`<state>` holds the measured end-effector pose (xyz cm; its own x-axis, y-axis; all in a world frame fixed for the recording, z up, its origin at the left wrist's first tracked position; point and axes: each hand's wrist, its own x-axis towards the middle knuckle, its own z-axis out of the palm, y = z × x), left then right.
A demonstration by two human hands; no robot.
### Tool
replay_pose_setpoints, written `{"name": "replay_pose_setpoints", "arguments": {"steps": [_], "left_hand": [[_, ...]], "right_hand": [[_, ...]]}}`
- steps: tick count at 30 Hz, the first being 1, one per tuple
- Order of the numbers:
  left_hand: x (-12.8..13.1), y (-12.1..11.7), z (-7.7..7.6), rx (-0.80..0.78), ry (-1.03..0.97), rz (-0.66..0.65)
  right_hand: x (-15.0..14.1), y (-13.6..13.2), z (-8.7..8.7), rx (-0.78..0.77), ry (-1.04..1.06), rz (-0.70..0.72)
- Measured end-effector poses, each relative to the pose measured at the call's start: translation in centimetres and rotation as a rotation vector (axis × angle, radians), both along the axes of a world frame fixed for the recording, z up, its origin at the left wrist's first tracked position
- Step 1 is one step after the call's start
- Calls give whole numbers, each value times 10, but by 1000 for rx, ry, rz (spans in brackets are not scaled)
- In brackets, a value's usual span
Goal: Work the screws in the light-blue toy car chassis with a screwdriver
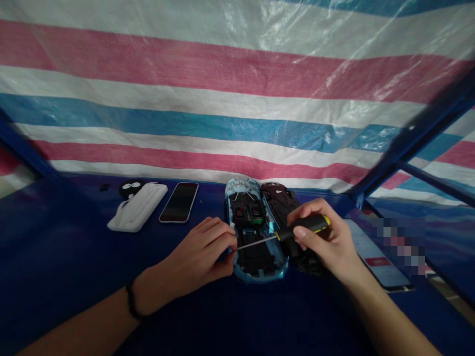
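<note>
A bare left hand point(210, 249) bunches at eight o'clock on an open, light-blue plastic toy car point(250, 217); whether it pinches anything cannot be told. From four o'clock, the right hand point(330, 240) grips a black-and-yellow screwdriver point(306, 227). Screwdriving seems in hand, calling next for steady aim.

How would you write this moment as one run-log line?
left hand: at blue car shell | right hand: holds screwdriver, tip near left hand | beside shell: dark car part | further left: dark-screened phone

Toy car point(253, 257) and phone point(179, 202) on blue tabletop point(85, 257)
</note>
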<state>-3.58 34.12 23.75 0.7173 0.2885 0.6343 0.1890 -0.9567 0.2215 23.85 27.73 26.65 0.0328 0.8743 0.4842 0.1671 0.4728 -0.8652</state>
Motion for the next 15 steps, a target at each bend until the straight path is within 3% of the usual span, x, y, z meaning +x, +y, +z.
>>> {"name": "replay_pose_setpoints", "arguments": {"steps": [15], "left_hand": [[-1, 1, 0, -1, 11, -8]], "right_hand": [[-5, -1, -1, 47, -69, -14]]}}
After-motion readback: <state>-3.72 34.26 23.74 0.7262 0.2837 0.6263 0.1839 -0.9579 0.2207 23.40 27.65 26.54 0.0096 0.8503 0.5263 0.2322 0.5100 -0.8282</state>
